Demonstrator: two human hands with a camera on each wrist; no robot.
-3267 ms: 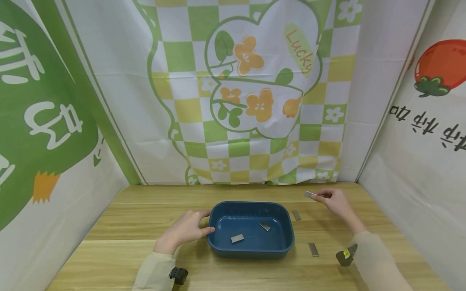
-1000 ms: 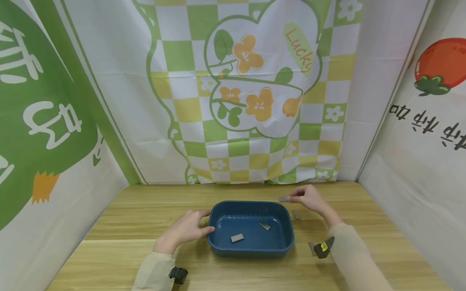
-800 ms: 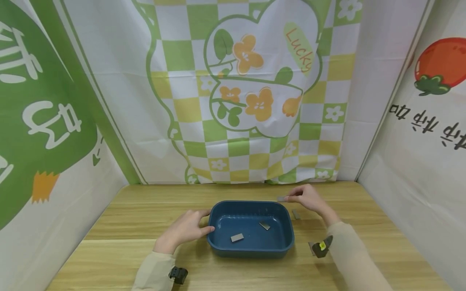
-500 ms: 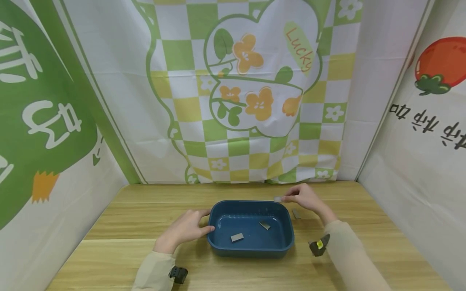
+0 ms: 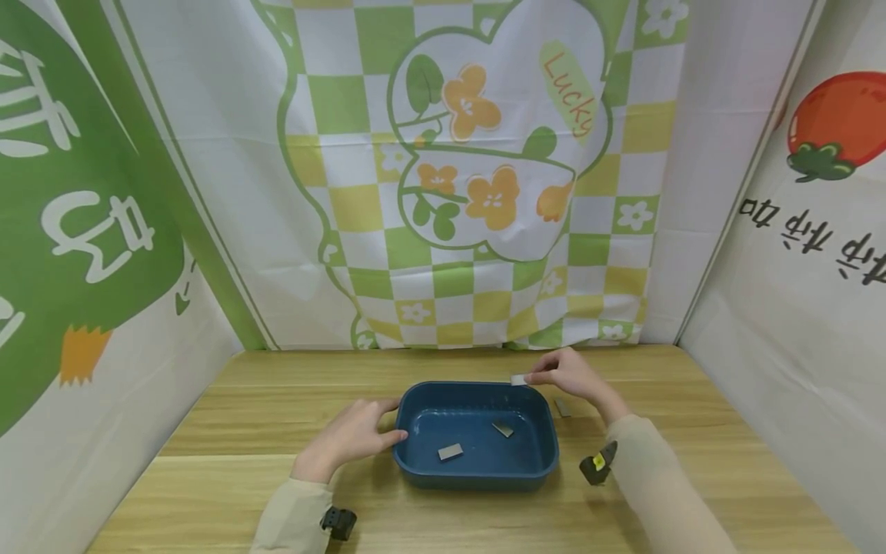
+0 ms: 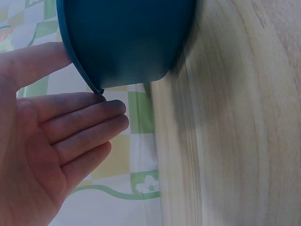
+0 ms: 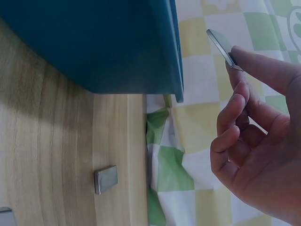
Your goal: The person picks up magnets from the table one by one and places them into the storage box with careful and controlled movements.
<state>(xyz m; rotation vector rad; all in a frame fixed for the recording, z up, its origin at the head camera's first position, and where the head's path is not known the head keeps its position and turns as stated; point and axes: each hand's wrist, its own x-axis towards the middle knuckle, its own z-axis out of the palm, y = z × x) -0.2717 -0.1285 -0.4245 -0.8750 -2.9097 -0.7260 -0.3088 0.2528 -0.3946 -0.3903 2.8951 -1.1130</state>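
A blue rectangular plastic bin (image 5: 477, 482) stands on the wooden table. My left hand (image 5: 353, 438) rests against its left end, thumb and index finger touching the rim, the other fingers fairly straight in the left wrist view. Between thumb and index finger, my right hand (image 5: 569, 377) pinches a small flat silver metal block (image 5: 518, 380) by one end, at the bin's back right rim and above it in the right wrist view. Inside the bin lie two similar blocks, one block (image 5: 450, 452) left of centre and another block (image 5: 503, 428) to the right.
Right of the bin, a metal block (image 5: 562, 408) lies on the table (image 5: 277, 385). Part of another block (image 7: 6, 217) shows at the corner of the right wrist view; my right wrist camera (image 5: 595, 466) covers it in the head view. Printed cloth (image 5: 443, 300) hangs behind the table.
My right hand has moved left with the metal block, from right of the bin to its back right rim. The left hand and the blocks in the bin have stayed put.
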